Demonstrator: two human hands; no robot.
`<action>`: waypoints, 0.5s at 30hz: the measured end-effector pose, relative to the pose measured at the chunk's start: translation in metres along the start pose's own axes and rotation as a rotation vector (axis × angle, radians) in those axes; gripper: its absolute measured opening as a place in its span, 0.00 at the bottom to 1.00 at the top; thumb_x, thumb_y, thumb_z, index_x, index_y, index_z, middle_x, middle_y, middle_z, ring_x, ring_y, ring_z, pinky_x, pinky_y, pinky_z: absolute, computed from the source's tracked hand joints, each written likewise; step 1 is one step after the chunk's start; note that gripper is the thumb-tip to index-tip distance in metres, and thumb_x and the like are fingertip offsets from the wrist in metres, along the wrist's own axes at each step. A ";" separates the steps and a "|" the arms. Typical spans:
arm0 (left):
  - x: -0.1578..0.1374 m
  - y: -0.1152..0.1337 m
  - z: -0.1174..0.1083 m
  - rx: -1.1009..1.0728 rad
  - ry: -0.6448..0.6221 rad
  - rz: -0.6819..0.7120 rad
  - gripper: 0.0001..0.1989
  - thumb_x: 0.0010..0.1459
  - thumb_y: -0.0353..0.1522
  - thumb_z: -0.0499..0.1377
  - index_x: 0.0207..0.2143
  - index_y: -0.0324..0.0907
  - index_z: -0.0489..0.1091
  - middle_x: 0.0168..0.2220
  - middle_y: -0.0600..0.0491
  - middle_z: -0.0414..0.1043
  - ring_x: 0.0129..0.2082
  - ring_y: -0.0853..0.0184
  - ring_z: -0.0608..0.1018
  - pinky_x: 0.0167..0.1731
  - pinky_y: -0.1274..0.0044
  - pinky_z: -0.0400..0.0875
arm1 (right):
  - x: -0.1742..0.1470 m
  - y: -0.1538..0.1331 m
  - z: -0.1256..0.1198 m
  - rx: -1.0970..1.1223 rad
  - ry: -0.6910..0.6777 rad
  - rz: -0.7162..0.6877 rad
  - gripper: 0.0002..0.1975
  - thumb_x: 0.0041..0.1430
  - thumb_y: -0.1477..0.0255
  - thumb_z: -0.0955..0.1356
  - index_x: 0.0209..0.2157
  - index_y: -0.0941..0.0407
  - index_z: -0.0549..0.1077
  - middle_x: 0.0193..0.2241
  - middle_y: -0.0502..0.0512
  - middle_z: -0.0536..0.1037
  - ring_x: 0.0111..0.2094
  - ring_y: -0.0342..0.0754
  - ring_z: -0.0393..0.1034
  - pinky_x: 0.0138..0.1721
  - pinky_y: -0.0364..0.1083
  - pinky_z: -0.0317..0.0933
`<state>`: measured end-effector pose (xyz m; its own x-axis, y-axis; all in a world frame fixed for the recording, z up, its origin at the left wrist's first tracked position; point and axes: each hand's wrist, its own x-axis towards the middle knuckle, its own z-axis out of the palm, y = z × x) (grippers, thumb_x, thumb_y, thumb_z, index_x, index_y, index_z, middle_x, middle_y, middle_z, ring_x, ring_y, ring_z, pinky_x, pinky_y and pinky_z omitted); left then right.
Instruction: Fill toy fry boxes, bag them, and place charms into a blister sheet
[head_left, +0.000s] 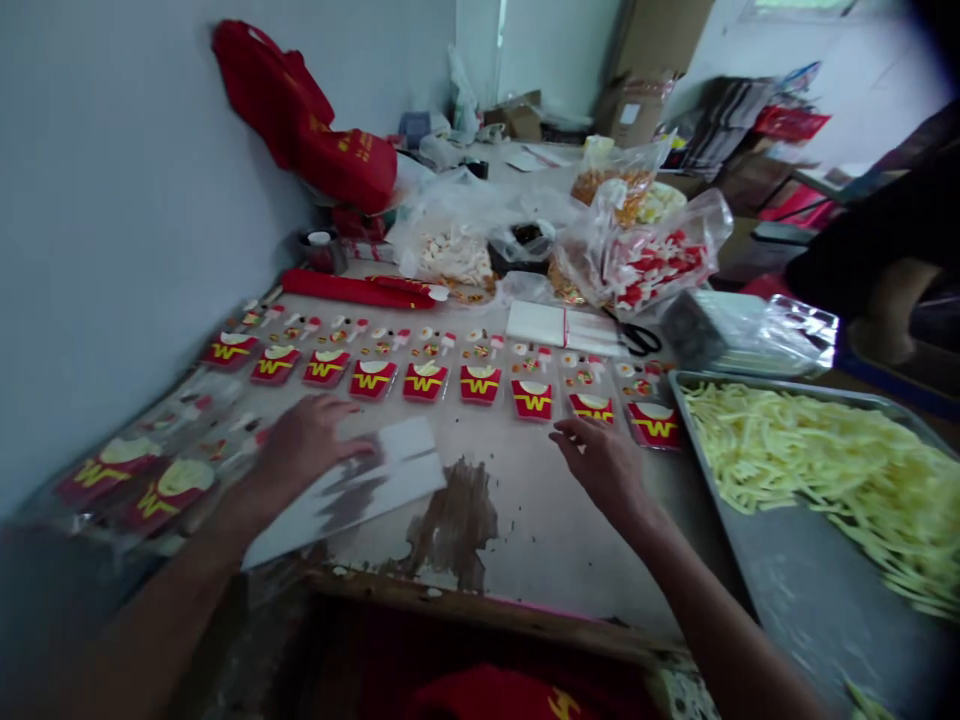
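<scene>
A row of small clear packs crosses the table, each with a red toy fries carton (pixel 424 382) marked with a yellow W and small colourful toy pieces above it. My left hand (pixel 306 442) is open, thumb apart from the fingers, over a flat whitish plastic sheet (pixel 390 470). Nothing shows in its grip. Two filled packs (pixel 169 490) lie at the left, partly behind my left forearm. My right hand (pixel 606 468) hovers just in front of the row's right part, fingers loosely bent and apart, beside a carton (pixel 532 401).
At the right, a metal tray (pixel 795 570) holds many pale yellow toy fries (pixel 840 460). Black-handled scissors (pixel 637 338), a stack of white bags (pixel 559 328) and a clear bag of red-and-white pieces (pixel 664 265) lie behind the row. Another person's arm (pixel 896 300) appears far right.
</scene>
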<state>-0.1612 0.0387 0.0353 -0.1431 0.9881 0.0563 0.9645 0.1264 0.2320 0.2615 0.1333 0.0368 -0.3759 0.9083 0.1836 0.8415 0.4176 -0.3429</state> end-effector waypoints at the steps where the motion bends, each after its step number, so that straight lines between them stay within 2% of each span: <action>1: 0.006 0.023 0.010 0.029 -0.049 0.072 0.36 0.43 0.53 0.69 0.48 0.40 0.72 0.53 0.43 0.73 0.55 0.52 0.71 0.57 0.68 0.61 | 0.007 0.004 0.000 -0.077 -0.024 -0.072 0.10 0.65 0.69 0.66 0.42 0.54 0.78 0.40 0.58 0.79 0.43 0.55 0.71 0.42 0.50 0.61; 2: 0.011 0.040 0.018 0.035 -0.093 0.086 0.38 0.37 0.52 0.72 0.47 0.39 0.72 0.51 0.42 0.74 0.53 0.52 0.72 0.54 0.69 0.63 | 0.013 0.005 0.003 -0.143 -0.055 -0.144 0.09 0.64 0.71 0.66 0.42 0.55 0.78 0.41 0.59 0.78 0.46 0.56 0.69 0.43 0.50 0.60; 4: 0.021 0.059 0.029 0.006 -0.152 0.045 0.34 0.36 0.50 0.73 0.43 0.41 0.73 0.44 0.45 0.76 0.45 0.56 0.75 0.44 0.73 0.66 | 0.019 0.002 0.010 -0.253 -0.116 -0.252 0.08 0.63 0.76 0.66 0.40 0.56 0.77 0.41 0.61 0.77 0.47 0.57 0.66 0.45 0.51 0.59; 7: 0.030 0.060 0.034 -0.071 -0.168 -0.068 0.18 0.45 0.44 0.70 0.32 0.43 0.74 0.34 0.51 0.77 0.35 0.62 0.76 0.33 0.76 0.62 | 0.003 -0.011 0.018 -0.263 -0.203 -0.341 0.12 0.62 0.82 0.62 0.37 0.57 0.76 0.37 0.61 0.77 0.44 0.56 0.66 0.44 0.51 0.59; 9: 0.032 0.057 0.033 -0.094 -0.170 -0.099 0.12 0.47 0.41 0.68 0.27 0.43 0.74 0.29 0.53 0.76 0.32 0.63 0.75 0.30 0.76 0.59 | -0.021 -0.020 0.015 -0.150 -0.287 -0.403 0.14 0.62 0.83 0.61 0.42 0.56 0.76 0.37 0.58 0.77 0.42 0.53 0.68 0.44 0.49 0.60; 12: 0.036 0.057 0.028 -0.099 -0.135 -0.079 0.10 0.45 0.39 0.68 0.23 0.43 0.73 0.27 0.53 0.75 0.32 0.63 0.74 0.30 0.76 0.58 | -0.051 -0.029 0.001 0.024 -0.379 -0.443 0.20 0.60 0.81 0.65 0.52 0.54 0.72 0.46 0.57 0.76 0.45 0.50 0.70 0.45 0.46 0.63; 13: 0.037 0.059 0.025 -0.111 -0.120 -0.070 0.10 0.45 0.38 0.68 0.23 0.43 0.72 0.27 0.53 0.75 0.32 0.63 0.74 0.31 0.76 0.58 | -0.055 -0.030 -0.004 0.044 -0.395 -0.461 0.25 0.57 0.79 0.68 0.56 0.53 0.69 0.51 0.58 0.74 0.49 0.51 0.70 0.47 0.46 0.64; 15: 0.040 0.062 0.017 -0.180 -0.109 -0.058 0.11 0.46 0.38 0.67 0.23 0.42 0.71 0.26 0.54 0.73 0.31 0.65 0.73 0.31 0.76 0.59 | -0.052 -0.025 -0.012 0.003 -0.408 -0.549 0.41 0.46 0.78 0.74 0.63 0.53 0.62 0.62 0.62 0.65 0.59 0.57 0.62 0.54 0.51 0.62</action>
<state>-0.1036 0.0878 0.0358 -0.1634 0.9844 -0.0650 0.8988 0.1757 0.4017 0.2646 0.0751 0.0467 -0.8647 0.5013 -0.0302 0.4860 0.8201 -0.3021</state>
